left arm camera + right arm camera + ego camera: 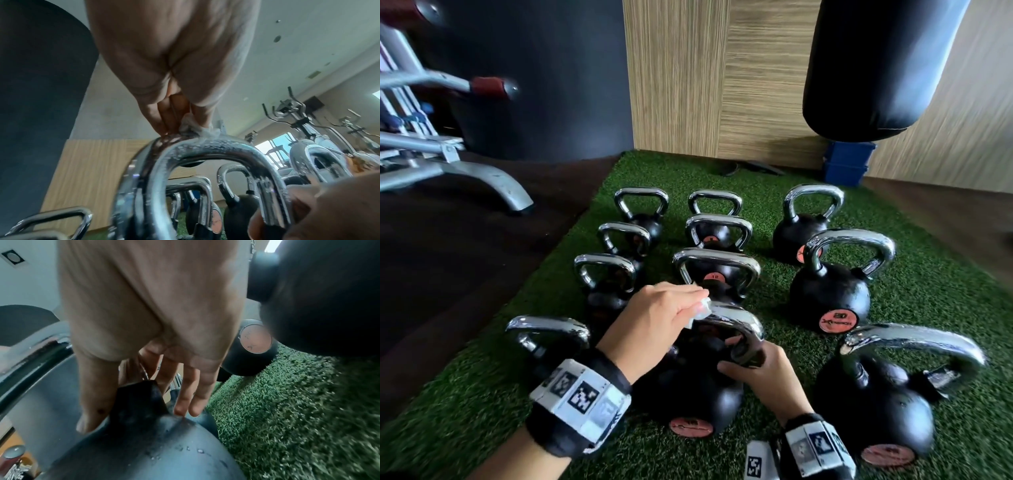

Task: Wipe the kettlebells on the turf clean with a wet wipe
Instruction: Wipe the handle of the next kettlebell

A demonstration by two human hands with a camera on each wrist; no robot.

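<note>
So my left hand [654, 313] pinched the wipe [701, 310] against the top of the near kettlebell's handle [736, 330], fingers pressed together on the crumpled white wad. From the left wrist the wipe [192, 128] sat right on the crown of the chrome handle [205, 155], which was beaded with droplets. My right hand [763, 373] rested at the foot of that handle, thumb on one side of the black stem and fingers spread on the other, fingertips [186, 404] touching the wet black bell [156, 451]; they lay nearly straight rather than wrapped round anything.

That bell [698, 401] stood near the front edge of the turf [928, 291], in the middle column of the kettlebells. Left of it another handle [551, 329] was close, with only a narrow gap for my wrist. Right of it a big kettlebell [876, 404] stood a little apart, green showing between. Behind it the next handle [717, 263] rose just beyond my left knuckles. Farther behind, past the last row, the turf ran bare to a wood-panelled wall [722, 85], and a black punching bag [876, 68] hung above the far right. Left of the turf's edge the floor was dark, with a grey bench [465, 168] on it.
</note>
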